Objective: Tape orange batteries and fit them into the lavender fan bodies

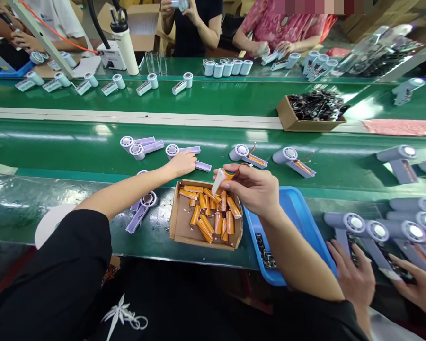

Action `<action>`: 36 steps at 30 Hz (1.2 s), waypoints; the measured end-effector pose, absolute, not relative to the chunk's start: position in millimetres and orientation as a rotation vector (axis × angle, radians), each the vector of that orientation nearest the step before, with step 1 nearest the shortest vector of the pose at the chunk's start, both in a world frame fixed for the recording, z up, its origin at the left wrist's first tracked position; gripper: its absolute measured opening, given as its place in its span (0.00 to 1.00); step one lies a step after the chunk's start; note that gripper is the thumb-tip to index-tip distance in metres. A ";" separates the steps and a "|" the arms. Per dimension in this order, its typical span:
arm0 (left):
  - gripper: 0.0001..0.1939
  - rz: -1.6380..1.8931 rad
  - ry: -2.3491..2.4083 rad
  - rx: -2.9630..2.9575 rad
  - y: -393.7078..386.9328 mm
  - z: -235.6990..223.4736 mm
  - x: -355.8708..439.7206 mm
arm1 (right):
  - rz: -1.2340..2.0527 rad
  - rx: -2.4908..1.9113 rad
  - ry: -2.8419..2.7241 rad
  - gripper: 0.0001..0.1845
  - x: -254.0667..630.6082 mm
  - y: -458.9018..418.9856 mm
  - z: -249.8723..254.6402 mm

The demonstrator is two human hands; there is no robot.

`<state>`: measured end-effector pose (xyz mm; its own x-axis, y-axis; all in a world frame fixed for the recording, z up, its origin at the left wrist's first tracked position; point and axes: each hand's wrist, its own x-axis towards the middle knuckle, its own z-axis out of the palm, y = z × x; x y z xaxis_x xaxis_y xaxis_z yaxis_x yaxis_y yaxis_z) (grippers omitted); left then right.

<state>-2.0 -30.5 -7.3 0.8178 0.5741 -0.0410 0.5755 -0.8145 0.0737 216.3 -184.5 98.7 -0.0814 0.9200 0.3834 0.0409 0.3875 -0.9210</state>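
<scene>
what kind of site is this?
Likely a factory assembly line for handheld fans. A green conveyor belt carries rows of fan bodies, a box of orange batteries sits by the worker's hands, and other people work across the belt.

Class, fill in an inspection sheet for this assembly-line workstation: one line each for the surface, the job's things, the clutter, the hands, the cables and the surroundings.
Surface: green conveyor belt, glossy, with a pale strip along its far side.
Job's things: cardboard tray of orange cells; lilac fan housing on the belt.
Clutter: blue tray at right; more fan housings along the belt; box of dark parts.
Hands: left hand reaches onto the lilac fan housing; right hand holds an orange cell with a white tip above the cardboard tray.
Cables: thin wires on two fan housings.
Surroundings: a neighbour's hands at right; people working across the line.
</scene>
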 end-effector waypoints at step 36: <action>0.18 0.167 1.377 2.226 -18.2 -2.1 51.2 | 0.364 -1.637 -2.580 0.19 235.8 -80.5 10.5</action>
